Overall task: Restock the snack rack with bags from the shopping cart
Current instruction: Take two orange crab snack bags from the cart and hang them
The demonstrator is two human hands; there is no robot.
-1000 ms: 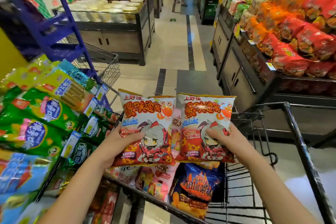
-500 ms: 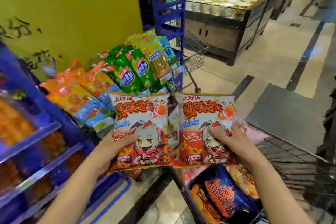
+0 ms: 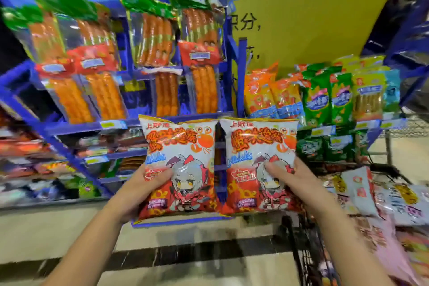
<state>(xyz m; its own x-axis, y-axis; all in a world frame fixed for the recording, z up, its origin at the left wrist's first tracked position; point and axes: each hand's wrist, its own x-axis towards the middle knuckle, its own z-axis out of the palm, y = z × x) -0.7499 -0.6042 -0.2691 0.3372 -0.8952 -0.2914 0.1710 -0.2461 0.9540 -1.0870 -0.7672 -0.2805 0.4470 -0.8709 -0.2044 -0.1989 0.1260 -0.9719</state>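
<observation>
Blocking blurred rack [image 3: 76, 126]: left bag [image 3: 183, 146], right bag [image 3: 260, 146]

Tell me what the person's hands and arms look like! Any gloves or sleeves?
No gloves! The left hand and right hand are bare, with no rings, watch or bracelet that I can see. Both forearms are bare too; no sleeve shows down to the picture's edge. It is a bit blurry, so tiny things could hide.

Glossy plastic snack bags [image 3: 180, 165]; blue painted metal rack [image 3: 76, 125].
</observation>
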